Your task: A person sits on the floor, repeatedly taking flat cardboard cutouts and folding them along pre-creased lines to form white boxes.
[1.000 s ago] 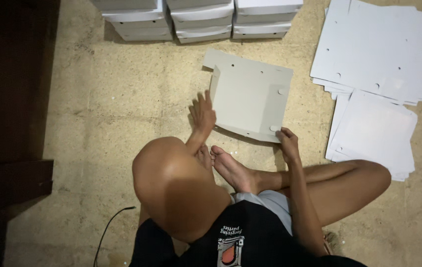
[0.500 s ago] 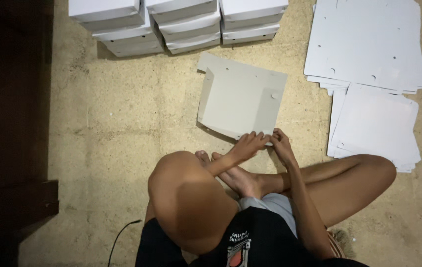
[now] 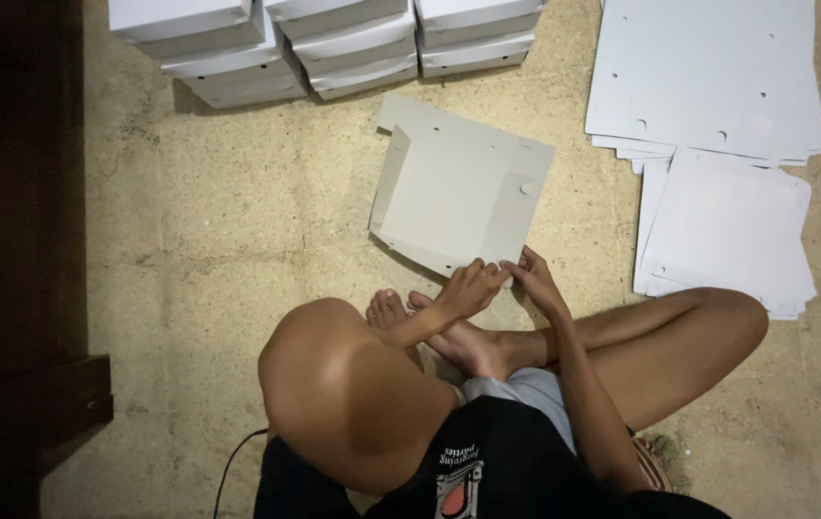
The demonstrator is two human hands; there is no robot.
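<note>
A flat white cardboard box blank (image 3: 454,187) with small holes lies on the floor in front of my crossed legs, its left flap folded up. My left hand (image 3: 471,286) and my right hand (image 3: 534,279) meet at its near right corner, fingers pinching the near edge of the card. My bare feet lie just below the hands.
Stacks of folded white boxes (image 3: 324,38) stand in a row at the top. Piles of flat white blanks (image 3: 718,144) lie at the right. Dark wooden furniture (image 3: 16,288) fills the left side. A black cable (image 3: 230,461) runs by my knee.
My left hand has moved from the blank's left near edge to the near right corner beside the right hand. The left flap has stood up.
</note>
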